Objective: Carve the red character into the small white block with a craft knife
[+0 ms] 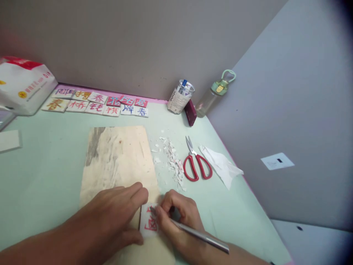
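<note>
My right hand [182,217] grips the tool [205,238]; my left hand [118,211] holds the tile [149,222]. A hard push could skid it into the left.

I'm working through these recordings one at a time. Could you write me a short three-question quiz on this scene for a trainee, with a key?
1. Which holds the silver tool?
A) left hand
B) right hand
C) neither hand

2. True or false: the scissors lie between the white scraps and the crumpled tissue.

3. Fill in the colour: the marks on the tile at the tool's tip are ____.

Key:
1. B
2. True
3. Red
</note>
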